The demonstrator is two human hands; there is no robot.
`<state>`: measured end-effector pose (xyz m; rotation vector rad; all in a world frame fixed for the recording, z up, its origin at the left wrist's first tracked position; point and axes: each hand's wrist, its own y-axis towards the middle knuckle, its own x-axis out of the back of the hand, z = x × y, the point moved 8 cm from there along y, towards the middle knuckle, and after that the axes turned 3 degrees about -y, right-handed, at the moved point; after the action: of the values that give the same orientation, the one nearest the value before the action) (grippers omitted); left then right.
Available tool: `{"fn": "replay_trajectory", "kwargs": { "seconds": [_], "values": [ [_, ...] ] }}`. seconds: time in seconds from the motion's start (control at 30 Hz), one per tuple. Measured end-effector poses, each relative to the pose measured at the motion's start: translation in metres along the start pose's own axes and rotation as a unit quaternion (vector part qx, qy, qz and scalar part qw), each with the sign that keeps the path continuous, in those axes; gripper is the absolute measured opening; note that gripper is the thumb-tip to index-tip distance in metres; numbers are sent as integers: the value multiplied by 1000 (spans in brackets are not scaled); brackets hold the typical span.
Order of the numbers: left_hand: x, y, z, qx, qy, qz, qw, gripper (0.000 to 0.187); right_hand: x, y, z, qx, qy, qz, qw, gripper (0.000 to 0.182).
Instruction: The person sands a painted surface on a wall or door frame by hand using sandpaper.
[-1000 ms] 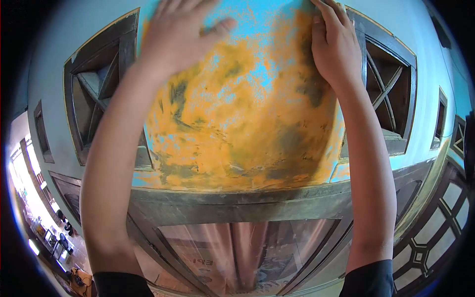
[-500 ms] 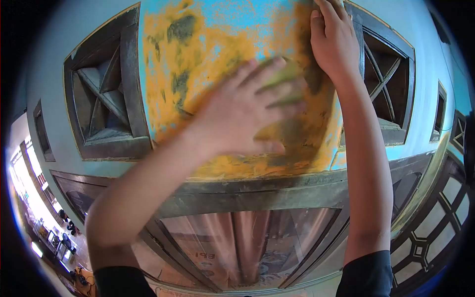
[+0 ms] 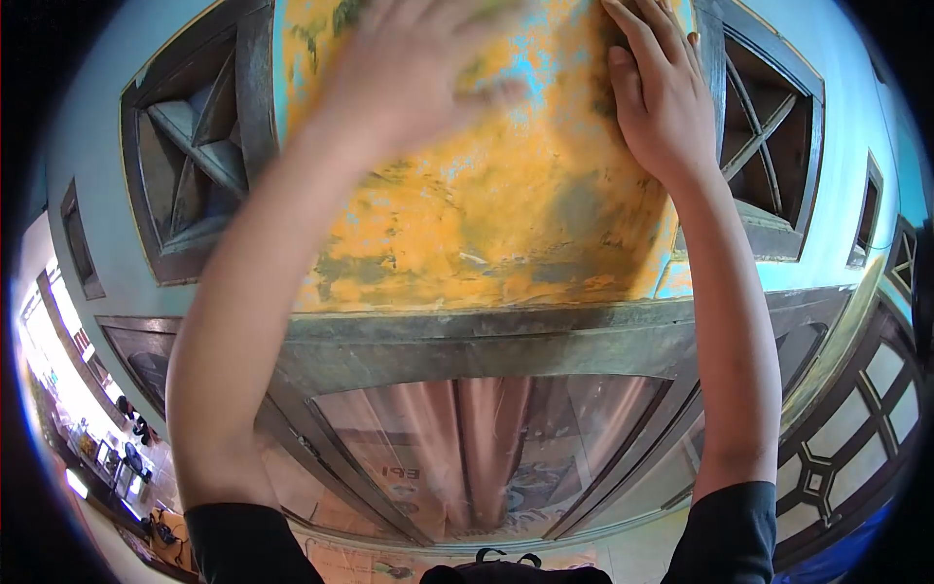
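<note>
A wall panel (image 3: 506, 224) above a doorway is blue with a patchy orange-yellow coat and dark smears. My left hand (image 3: 409, 88) is blurred high on the panel, pressing a greenish pad (image 3: 491, 12) against it. Only an edge of the pad shows past the fingers. My right hand (image 3: 662, 107) lies flat on the panel's upper right edge, holding nothing. Both arms reach upward and wear black sleeves.
Dark-framed vents with crossed bars flank the panel at left (image 3: 185, 146) and right (image 3: 769, 146). Below runs a grey door lintel (image 3: 486, 341) over glass with a pink curtain (image 3: 486, 438). A lattice window (image 3: 837, 467) is at lower right.
My left hand swept from the panel's top left down to its middle, then back up to the top. The right hand stayed pressed in place.
</note>
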<state>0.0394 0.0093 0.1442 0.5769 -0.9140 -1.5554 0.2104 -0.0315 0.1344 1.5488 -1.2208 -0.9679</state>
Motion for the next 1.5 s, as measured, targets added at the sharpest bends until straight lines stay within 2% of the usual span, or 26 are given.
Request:
{"fn": "replay_trajectory", "kwargs": {
  "seconds": [0.07, 0.13, 0.17, 0.2, 0.23, 0.33, 0.37, 0.5, 0.6, 0.7, 0.8, 0.83, 0.93, 1.0, 1.07, 1.2, 1.33, 1.37, 1.5],
  "values": [
    [10, 16, 46, 164, 45, 53, 984, 77, -4, -10, 0, 17, -18, -12, 1000, 43],
    [-1, 2, 22, 91, 17, 0, 996, 76, -10, -26, 0, 44, -24, -56, 997, 40],
    [-7, -11, 5, 54, 3, -27, 998, 76, -12, -32, -1, 41, -24, -44, 998, 41],
    [-7, -29, -36, -20, -23, -25, 999, 72, -10, -41, 2, 37, -24, -31, 999, 42],
    [-9, -49, -70, -85, -84, 11, 993, 72, -9, -49, 5, 34, -25, -18, 999, 44],
    [-16, -91, -97, -142, -150, 93, 974, 72, -10, -72, 2, 37, -14, -4, 999, 41],
    [-15, -93, -84, -123, -102, 86, 983, 72, -9, -80, 3, 31, 16, 21, 999, 46],
    [-5, -112, -28, 45, -25, 23, 998, 70, -6, -130, 15, -6, 20, 79, 997, 46],
    [-21, -164, -85, 33, -89, 81, 992, 73, -5, -192, 31, -88, 53, 112, 988, 51],
    [-22, -188, -99, 13, -107, 128, 986, 77, -7, -239, 47, -151, 94, 146, 973, 57],
    [-4, -178, -47, 147, -110, 97, 978, 71, -6, -243, 50, -170, 105, 152, 968, 58],
    [-7, -187, -37, 166, -118, 65, 977, 74, -5, -243, 51, -176, 108, 157, 966, 59],
    [-26, -236, -75, 199, -132, 147, 960, 79, -7, -247, 54, -189, 104, 171, 961, 60],
    [-30, -259, -91, 199, -154, 163, 954, 80, -11, -253, 57, -192, 96, 172, 961, 62],
    [-30, -266, -84, 215, -142, 160, 953, 81, -12, -254, 60, -193, 87, 173, 962, 63],
    [-10, -245, -21, 300, -162, 72, 937, 74, -15, -256, 60, -198, 80, 191, 958, 69],
    [-19, -265, -67, 281, -198, 121, 931, 74, -17, -258, 67, -213, 84, 182, 956, 70],
    [-20, -270, -81, 272, -207, 109, 933, 74, -17, -257, 68, -213, 82, 180, 957, 71],
    [-17, -248, -42, 258, -152, 117, 947, 84, -20, -257, 71, -215, 64, 171, 959, 74]
  ]
}}
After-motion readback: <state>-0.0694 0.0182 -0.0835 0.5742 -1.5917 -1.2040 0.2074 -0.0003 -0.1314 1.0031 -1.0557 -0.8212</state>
